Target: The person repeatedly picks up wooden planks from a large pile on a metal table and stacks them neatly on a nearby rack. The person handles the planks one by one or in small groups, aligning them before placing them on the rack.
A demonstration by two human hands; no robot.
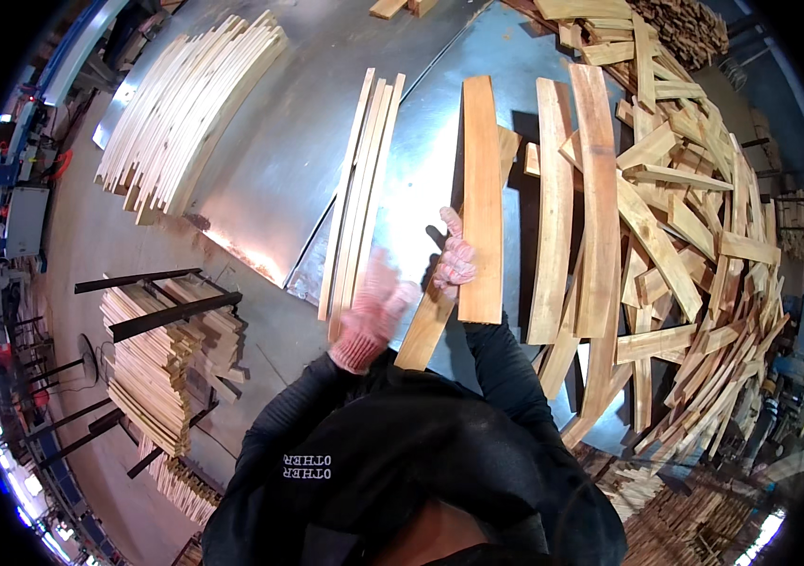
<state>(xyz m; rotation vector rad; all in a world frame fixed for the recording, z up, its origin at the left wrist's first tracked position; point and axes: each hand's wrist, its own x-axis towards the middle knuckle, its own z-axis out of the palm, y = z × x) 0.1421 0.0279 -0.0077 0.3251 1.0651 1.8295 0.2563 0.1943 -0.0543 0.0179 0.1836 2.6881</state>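
My right hand [455,255], in a pink-and-white knit glove, grips the left edge of a smooth wooden board [483,189]. The board is raised and runs away from me. Beneath it a shorter wooden piece [427,325] lies at a slant, partly hidden. My left hand [373,313], gloved alike, is smeared by motion at the near ends of several narrow wooden strips [361,189]; its fingers are too blurred to read. To the right of the held board, two long boards [553,208] lie side by side.
The shiny metal table [279,123] carries a row of pale strips [190,123] at far left. A large jumbled heap of boards [694,226] covers its right side. On the floor at left, a black metal rack [175,316] stands around stacked strips [152,377].
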